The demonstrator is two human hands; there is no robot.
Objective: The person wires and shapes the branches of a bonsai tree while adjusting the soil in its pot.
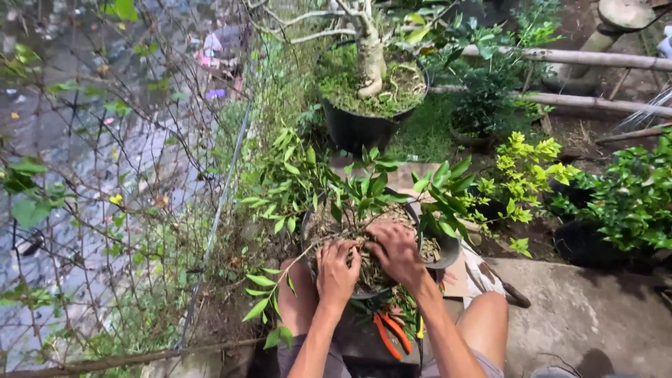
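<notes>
In the head view, the person is sitting low with bare knees spread, and a black pot (435, 253) holding a leafy green plant (364, 189) is standing between the knees on the ground. The left hand (337, 269) is lying palm down on the dry, root-matted soil (371, 269) at the near side of the pot, its fingers curled into the fibrous material so that its grip is closing on a clump of it. The right hand (397, 250) is pressing down on the same soil just beside the left hand, nearer the plant's stems, fingers bent into the roots; whether it is actually clasping a clump cannot be told. Just below the pot, between the legs, orange-handled pruners (390, 334) are lying on the ground. Beyond the pot, a larger black pot (357, 129) with a thick pale trunk (369, 59) and mossy soil is standing well apart from the hands. To the right, a small yellow-green shrub (532, 171) and a darker green bush (630, 192) are growing near a concrete slab (588, 308). On the left, a wire mesh fence (105, 175) is running along the edge.
</notes>
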